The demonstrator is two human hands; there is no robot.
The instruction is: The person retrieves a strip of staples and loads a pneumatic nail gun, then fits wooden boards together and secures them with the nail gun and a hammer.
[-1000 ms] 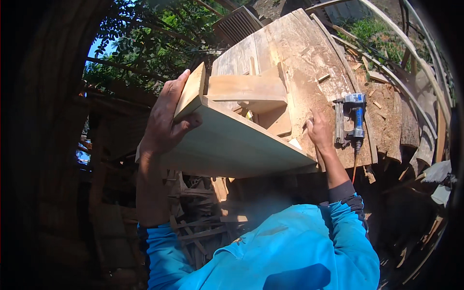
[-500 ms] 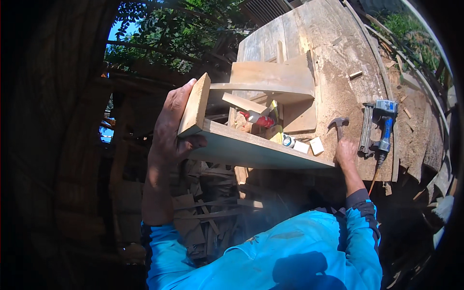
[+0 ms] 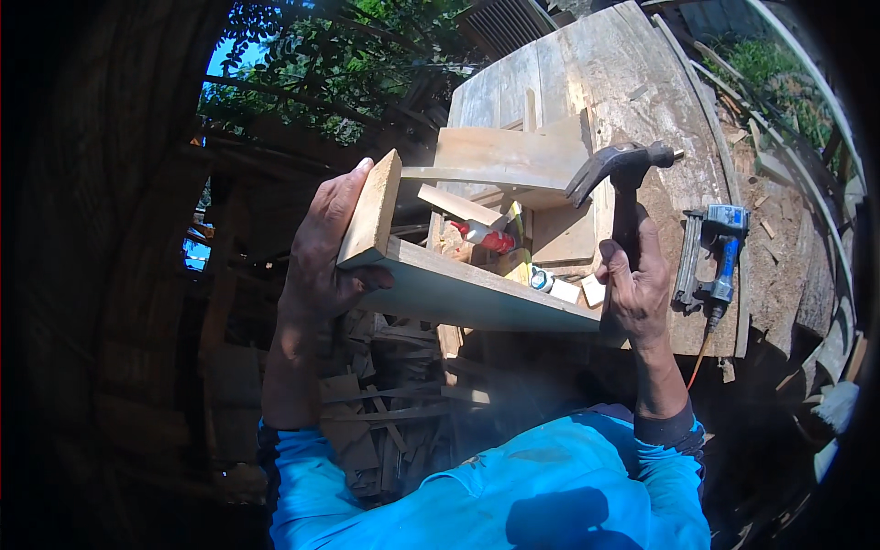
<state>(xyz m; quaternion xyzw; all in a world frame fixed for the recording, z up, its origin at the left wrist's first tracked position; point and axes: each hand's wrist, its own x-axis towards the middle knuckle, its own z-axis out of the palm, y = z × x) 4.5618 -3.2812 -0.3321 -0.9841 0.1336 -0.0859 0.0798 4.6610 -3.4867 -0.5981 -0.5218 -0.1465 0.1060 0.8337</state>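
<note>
My left hand (image 3: pixel 323 243) grips the end piece of a wooden frame (image 3: pixel 495 280), fingers on its outer side and thumb under the corner. The frame is tilted up, with a long board running right along the table's near edge. In my right hand (image 3: pixel 640 289) a claw hammer (image 3: pixel 625 170) is held upright by its handle, its head raised above the table beside the frame. Behind the long board lie a red and white bottle (image 3: pixel 486 236), a small white-and-blue container (image 3: pixel 541 278) and small pale wood blocks (image 3: pixel 593 291).
A nail gun (image 3: pixel 715 261) with an orange hose lies at the right of the wooden table (image 3: pixel 660 101). Sawdust and offcuts cover the ground on the right. Scrap wood (image 3: pixel 394 403) is heaped below the table at left. Leafy branches (image 3: pixel 367 64) hang beyond.
My right hand has lifted the hammer off the table and brought it up and slightly left, toward me. My left hand keeps its grip on the frame, which has barely shifted.
</note>
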